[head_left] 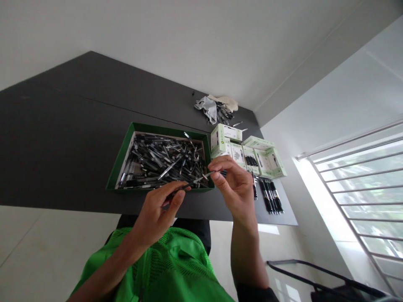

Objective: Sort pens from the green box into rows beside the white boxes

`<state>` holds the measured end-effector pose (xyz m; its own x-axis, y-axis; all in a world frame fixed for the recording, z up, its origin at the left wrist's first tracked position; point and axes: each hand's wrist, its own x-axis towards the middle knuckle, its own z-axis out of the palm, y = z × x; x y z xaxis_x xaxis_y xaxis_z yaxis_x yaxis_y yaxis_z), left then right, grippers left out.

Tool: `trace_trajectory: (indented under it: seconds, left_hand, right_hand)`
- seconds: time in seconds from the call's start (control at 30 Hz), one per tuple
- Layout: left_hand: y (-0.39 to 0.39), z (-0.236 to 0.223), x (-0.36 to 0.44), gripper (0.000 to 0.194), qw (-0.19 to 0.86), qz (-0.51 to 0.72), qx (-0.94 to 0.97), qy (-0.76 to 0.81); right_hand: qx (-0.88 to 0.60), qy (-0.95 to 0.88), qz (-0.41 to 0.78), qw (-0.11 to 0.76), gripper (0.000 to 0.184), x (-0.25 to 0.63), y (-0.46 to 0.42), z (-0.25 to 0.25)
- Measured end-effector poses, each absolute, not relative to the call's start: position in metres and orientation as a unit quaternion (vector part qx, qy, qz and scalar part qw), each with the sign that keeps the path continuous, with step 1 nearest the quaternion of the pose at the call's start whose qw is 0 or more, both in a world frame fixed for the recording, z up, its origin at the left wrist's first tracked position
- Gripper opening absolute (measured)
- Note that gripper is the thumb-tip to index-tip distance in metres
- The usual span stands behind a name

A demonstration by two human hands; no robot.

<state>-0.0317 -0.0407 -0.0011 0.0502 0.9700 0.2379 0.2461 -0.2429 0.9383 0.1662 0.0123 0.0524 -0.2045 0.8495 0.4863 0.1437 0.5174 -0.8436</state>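
Green vest [176, 272] nearest, left hand [156, 214] and right hand [238, 189], fingers narrowed, pinch opposite ends of pen parts [197, 180] (joined or not, unclear), long axis slanting far-right.

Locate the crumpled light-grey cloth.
In the head view's upper middle, the light-grey cloth lies left of the crumpled cream cloth, just beyond the pale green cardboard boxes.
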Motion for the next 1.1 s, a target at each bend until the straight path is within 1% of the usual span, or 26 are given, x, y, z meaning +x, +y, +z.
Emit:
trace_trajectory:
  seconds: [0.2, 0.47, 0.63, 0.77, 0.8, 0.9, 0.93, 0.97, 1.03, 1.1]
  left_hand:
    - [-0.041, -0.002, -0.032, 0.032, 0.377, 0.488, 0.62, 0.484]
    - [-0.041, -0.004, -0.032, 0.033, 0.39, 0.486, 0.616, 0.482]
    - [-0.041, -0.005, -0.031, 0.032, 0.39, 0.488, 0.618, 0.478]
    - [-0.041, -0.005, -0.03, 0.031, 0.385, 0.491, 0.624, 0.47]
    - [-0.041, -0.005, -0.03, 0.031, 0.382, 0.492, 0.626, 0.47]
    - [-0.042, -0.005, -0.031, 0.029, 0.375, 0.491, 0.627, 0.475]
    - [-0.042, -0.005, -0.031, 0.028, 0.376, 0.49, 0.625, 0.477]
    - [-0.042, -0.004, -0.032, 0.028, 0.379, 0.488, 0.623, 0.479]
    - [-0.043, -0.004, -0.033, 0.027, 0.386, 0.485, 0.621, 0.48]
    - [-0.042, -0.003, -0.034, 0.027, 0.388, 0.481, 0.621, 0.482]
  right_hand:
    - [-0.366, -0.707, 0.339, 0.502, 0.005, 0.166, 0.012, 0.051]
    - [-0.366, -0.697, 0.344, 0.512, 0.004, 0.166, 0.011, 0.048]
    - [-0.373, -0.706, 0.348, 0.491, 0.006, 0.164, 0.01, 0.046]
    - [-0.376, -0.727, 0.366, 0.444, 0.004, 0.165, 0.007, 0.043]
    - [-0.378, -0.731, 0.371, 0.43, 0.008, 0.167, 0.006, 0.042]
    - [-0.396, -0.727, 0.383, 0.41, 0.034, 0.182, 0.004, 0.035]
    - [-0.416, -0.72, 0.373, 0.411, 0.036, 0.191, 0.005, 0.031]
    - [-0.447, -0.712, 0.349, 0.414, 0.033, 0.201, 0.005, 0.026]
    - [-0.533, -0.698, 0.245, 0.41, 0.02, 0.224, 0.008, 0.015]
    - [-0.603, -0.69, 0.124, 0.38, 0.018, 0.247, 0.012, 0.002]
